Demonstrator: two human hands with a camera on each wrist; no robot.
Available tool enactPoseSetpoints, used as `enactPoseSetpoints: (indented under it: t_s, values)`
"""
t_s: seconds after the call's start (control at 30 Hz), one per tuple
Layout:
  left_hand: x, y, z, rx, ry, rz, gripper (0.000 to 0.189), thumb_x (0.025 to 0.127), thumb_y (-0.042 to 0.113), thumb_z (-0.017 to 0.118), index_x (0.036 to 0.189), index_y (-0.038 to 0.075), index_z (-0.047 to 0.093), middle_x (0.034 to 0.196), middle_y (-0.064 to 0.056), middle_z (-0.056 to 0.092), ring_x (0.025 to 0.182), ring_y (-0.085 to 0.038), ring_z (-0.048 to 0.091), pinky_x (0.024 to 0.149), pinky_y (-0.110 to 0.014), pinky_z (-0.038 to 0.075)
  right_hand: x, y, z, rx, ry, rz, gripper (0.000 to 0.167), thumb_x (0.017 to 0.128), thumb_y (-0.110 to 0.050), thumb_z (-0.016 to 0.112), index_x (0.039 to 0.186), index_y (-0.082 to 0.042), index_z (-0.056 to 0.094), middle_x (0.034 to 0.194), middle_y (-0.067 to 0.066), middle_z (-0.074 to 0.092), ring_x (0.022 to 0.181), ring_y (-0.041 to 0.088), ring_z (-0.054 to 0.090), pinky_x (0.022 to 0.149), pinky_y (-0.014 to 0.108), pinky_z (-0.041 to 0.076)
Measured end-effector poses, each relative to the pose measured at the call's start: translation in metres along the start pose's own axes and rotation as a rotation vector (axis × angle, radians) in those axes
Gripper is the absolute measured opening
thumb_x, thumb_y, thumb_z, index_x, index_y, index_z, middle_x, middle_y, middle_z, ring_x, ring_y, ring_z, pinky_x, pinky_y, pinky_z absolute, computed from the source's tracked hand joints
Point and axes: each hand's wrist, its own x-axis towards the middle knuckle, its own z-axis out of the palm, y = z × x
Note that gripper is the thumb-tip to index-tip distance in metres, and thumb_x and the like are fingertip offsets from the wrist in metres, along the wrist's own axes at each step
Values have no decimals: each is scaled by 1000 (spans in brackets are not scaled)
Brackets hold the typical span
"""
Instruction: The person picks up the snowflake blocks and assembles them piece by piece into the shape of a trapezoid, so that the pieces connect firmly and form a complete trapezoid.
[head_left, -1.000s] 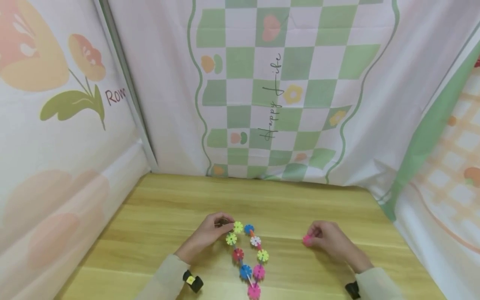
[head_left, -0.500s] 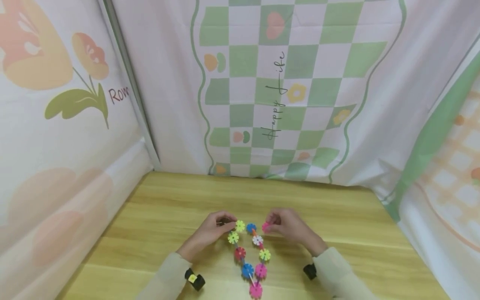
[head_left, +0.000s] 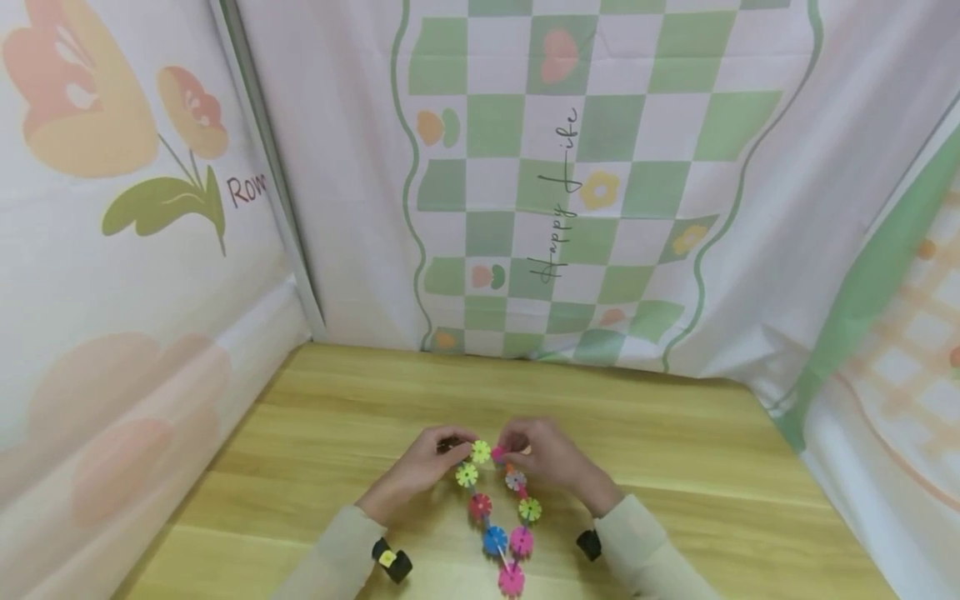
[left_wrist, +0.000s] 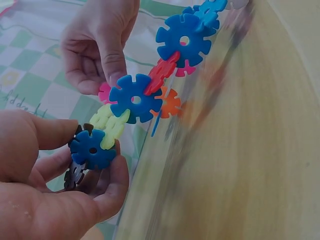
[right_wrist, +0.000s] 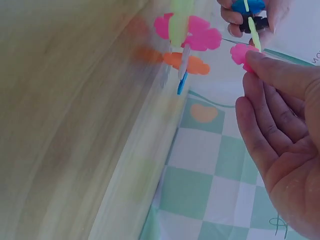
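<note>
A loop-shaped chain of interlocking flower-shaped plastic discs (head_left: 495, 540) stands on the table, in blue, pink, yellow-green, red and other colours. My left hand (head_left: 416, 467) grips one end of it; in the left wrist view its fingers and thumb hold a blue disc (left_wrist: 93, 150) and dark discs (left_wrist: 74, 176), joined to yellow-green ones (left_wrist: 111, 125). Between thumb and index finger, my right hand (head_left: 553, 462) pinches a pink disc (right_wrist: 242, 54). That pink disc is right beside a yellow-green disc (head_left: 481, 452); whether their slots engage is too small to tell. My right hand partly covers the chain's far right end.
A wood-grain table (head_left: 675, 467) lies beneath the hands. Printed white cloth (head_left: 345, 208) hangs behind it and along both sides. Black wristbands (head_left: 392, 562) show at both sleeves.
My right hand has moved left across the table, bringing the pink disc up to the yellow-green disc at the chain's end. The left hand keeps its grip in almost the same place.
</note>
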Motion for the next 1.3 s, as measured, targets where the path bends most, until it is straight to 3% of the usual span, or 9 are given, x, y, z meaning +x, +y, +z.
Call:
enactPoseSetpoints:
  t_s: [0.3,0.47,0.83,1.03,1.17,1.3]
  values:
    - [1,0,2,28,4,4,32,110,21,56,135,2,64,119,-13,68,100,-16,60,84,-22,54,2,-4,4,-99,13,-32,6,92,-4,80,94,-9,77,90,3,78,80,5,72,75,18,60]
    - [2,-3,5,56,10,14,32,112,22,54,135,2,63,118,-12,67,102,-16,60,86,-23,53,3,-6,8,-233,55,-100,9,90,-4,82,94,-10,78,87,-2,76,77,0,67,73,18,60]
    - [-1,-4,12,-24,15,-4,31,114,19,47,134,-3,57,119,-16,62,101,-16,56,83,-22,50,5,-12,13,-442,130,-252,13,85,-1,85,93,-8,79,88,1,77,77,11,71,71,20,60]
    - [-3,-4,11,-15,10,5,29,114,18,47,132,-3,56,117,-14,62,101,-15,56,82,-21,50,9,-12,16,-557,125,-332,8,89,-5,84,94,-9,79,91,0,78,82,12,74,74,21,61]
    - [-4,-2,9,-13,17,-14,33,114,22,49,134,-2,57,119,-13,63,102,-15,58,85,-23,52,9,-9,14,-492,87,-281,8,91,-6,82,96,-10,78,92,-1,78,83,12,73,75,21,61]
    - [-3,0,7,5,23,-46,35,113,25,51,135,0,59,119,-12,64,102,-16,58,84,-24,52,5,-5,5,-353,1,-109,14,92,-14,83,103,-10,76,98,1,76,89,15,72,80,27,61]
